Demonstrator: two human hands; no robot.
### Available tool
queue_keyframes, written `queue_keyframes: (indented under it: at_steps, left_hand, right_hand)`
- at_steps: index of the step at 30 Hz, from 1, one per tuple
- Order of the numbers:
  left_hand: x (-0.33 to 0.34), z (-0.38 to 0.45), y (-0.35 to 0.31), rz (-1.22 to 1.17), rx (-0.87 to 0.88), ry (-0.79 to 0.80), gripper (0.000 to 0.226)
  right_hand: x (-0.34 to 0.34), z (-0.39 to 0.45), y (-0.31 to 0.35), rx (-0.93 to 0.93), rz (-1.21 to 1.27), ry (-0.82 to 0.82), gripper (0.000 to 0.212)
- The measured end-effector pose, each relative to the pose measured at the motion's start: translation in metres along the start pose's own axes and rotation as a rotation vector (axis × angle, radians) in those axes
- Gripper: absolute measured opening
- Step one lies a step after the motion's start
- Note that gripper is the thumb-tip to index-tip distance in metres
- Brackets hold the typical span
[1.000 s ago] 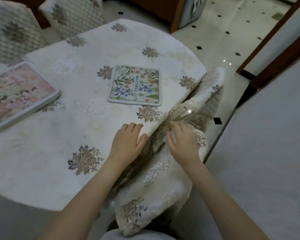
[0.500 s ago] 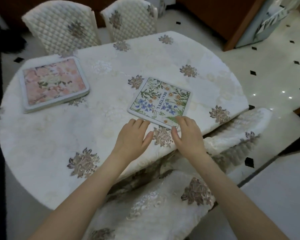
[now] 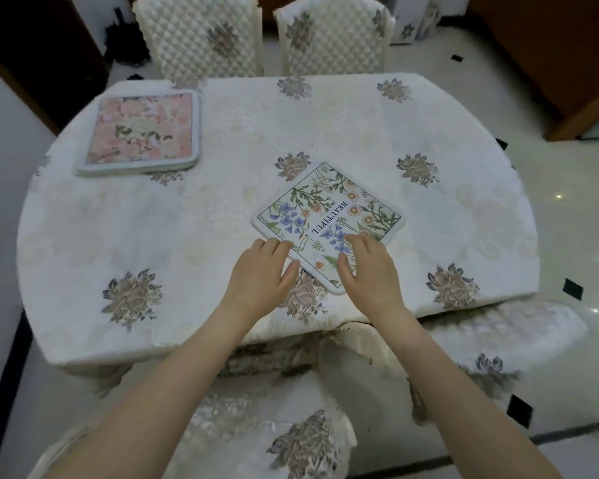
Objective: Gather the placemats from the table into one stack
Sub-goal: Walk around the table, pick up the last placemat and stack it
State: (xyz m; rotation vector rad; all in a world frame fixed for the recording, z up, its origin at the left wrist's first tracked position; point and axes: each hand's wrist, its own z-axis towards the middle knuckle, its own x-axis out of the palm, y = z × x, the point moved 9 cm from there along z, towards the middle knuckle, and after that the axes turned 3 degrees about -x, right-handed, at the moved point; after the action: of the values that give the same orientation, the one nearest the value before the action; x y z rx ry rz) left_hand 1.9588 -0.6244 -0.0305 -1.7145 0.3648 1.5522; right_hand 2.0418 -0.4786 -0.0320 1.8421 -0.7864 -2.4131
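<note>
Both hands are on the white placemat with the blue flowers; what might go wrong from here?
1. The right hand lies flat on the white blue-flowered placemat, the left hand only at its edge; a one-sided lift may let it tilt or slip.
2. Dragging it toward the pink floral placemat may bunch the cream embroidered tablecloth.

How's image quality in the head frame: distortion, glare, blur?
Head view: strong wide-angle bowing, the table edge curves like a barrel; lighting dim and flat with a cool cast, soft shadow only under the near table edge; small specular glints on the floor tiles at right; printed placemat text is legible, while the pink placemat and frame edges look softer; both hands fairly sharp, no obvious motion blur.
</note>
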Motion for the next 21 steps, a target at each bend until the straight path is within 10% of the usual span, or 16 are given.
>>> queue_keyframes:
  at_steps: [21]
  left_hand:
    - [0.139,0.065,0.082,-0.624,-1.007,-0.016,0.055]
  right_hand:
    - [0.110,0.159,-0.128,0.072,-0.125,0.370,0.061]
